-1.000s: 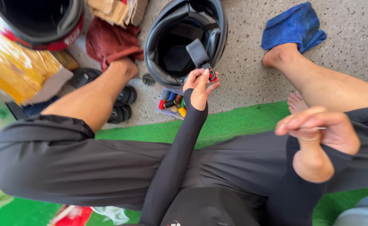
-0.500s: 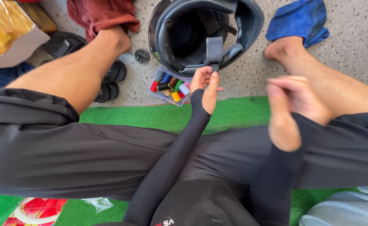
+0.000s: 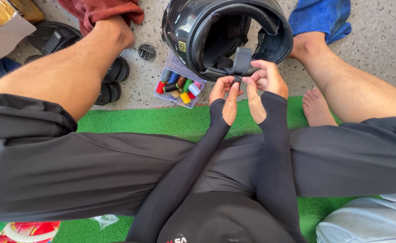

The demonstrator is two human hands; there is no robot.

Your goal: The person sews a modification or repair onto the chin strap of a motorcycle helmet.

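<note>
A black helmet (image 3: 193,31) lies on the speckled floor with its opening toward me. Its grey chin strap (image 3: 242,60) hangs out over the rim. My left hand (image 3: 224,96) and my right hand (image 3: 263,83) meet at the strap's lower end, fingertips pinching it from either side. Both arms wear black sleeves. A clear box of coloured thread spools (image 3: 178,85) sits just left of my hands, under the helmet's edge.
My bare legs spread to both sides over a green mat (image 3: 139,121). Black sandals (image 3: 110,78) and a round floor drain (image 3: 147,51) lie at the left. A red cloth (image 3: 101,10) and a blue cloth (image 3: 322,18) rest at the back.
My right hand came up from my right knee to the strap and now pinches it together with the left hand. The view has shifted so the helmet sits more central.
</note>
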